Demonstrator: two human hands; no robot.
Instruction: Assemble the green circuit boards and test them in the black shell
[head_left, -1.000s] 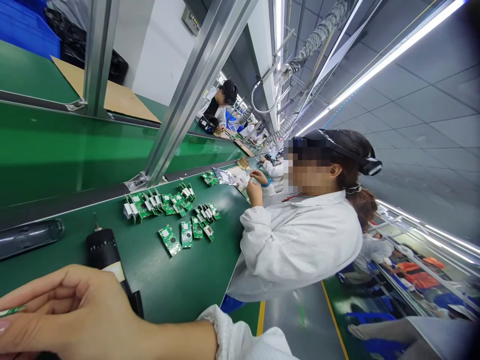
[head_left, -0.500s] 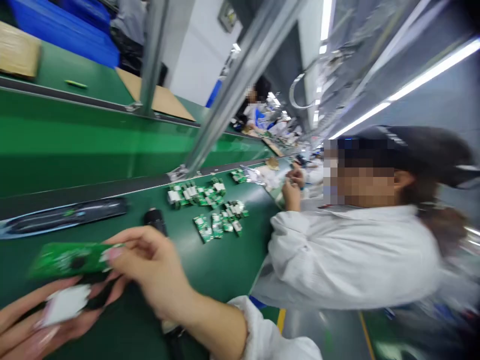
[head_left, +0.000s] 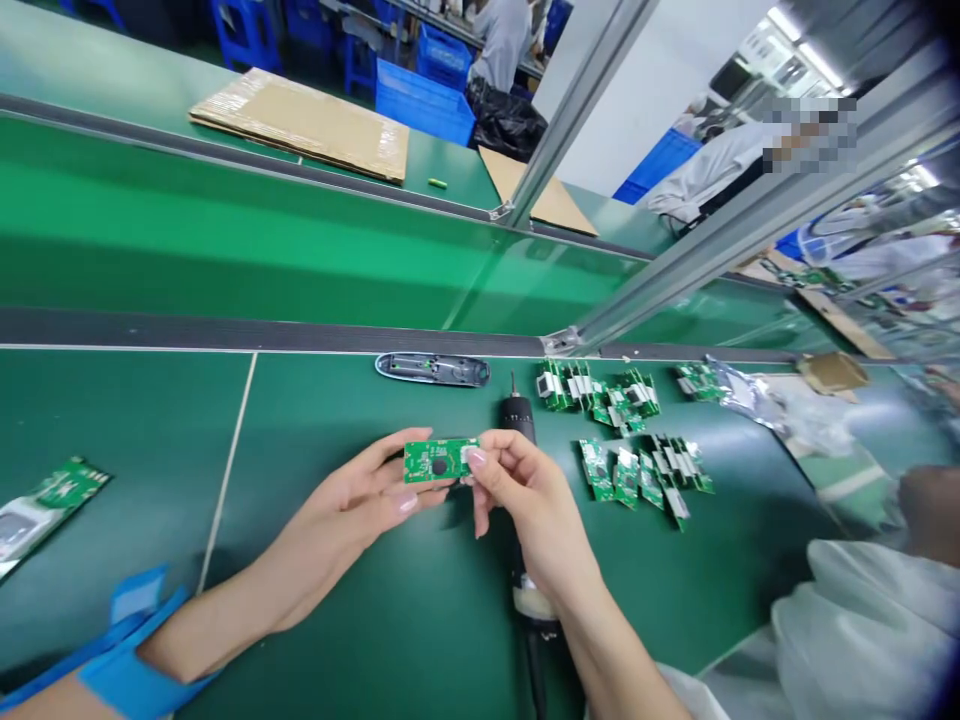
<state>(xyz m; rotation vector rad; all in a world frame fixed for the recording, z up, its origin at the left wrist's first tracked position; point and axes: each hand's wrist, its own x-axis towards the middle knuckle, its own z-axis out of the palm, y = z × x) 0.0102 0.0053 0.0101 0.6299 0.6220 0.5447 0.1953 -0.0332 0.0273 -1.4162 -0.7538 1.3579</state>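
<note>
The green, thin, rectangular circuit board [head_left: 424, 462] is held up in front of the person, above the dark-green tabletop [head_left: 315, 410]. The bare right hand [head_left: 551, 515] pinches its right end, thumb on the face; the bare left hand [head_left: 341, 515] is loosely cupped at its left end, fingers behind, and whether it grips I cannot tell. The board looks light and stiff, probably smooth, its soldered parts fragile; the long edges or bare corners seem the best hold, off the round black chip [head_left: 439, 466].

Half a second ago the board was blurred, lower left in view, over a left palm bearing a white piece, which I cannot make out now. The black cylindrical power screwdriver [head_left: 517, 415] now shows more fully beyond the hands. Farther off, the dark elongated plastic shell [head_left: 433, 369] appears right of its former place in view.
</note>
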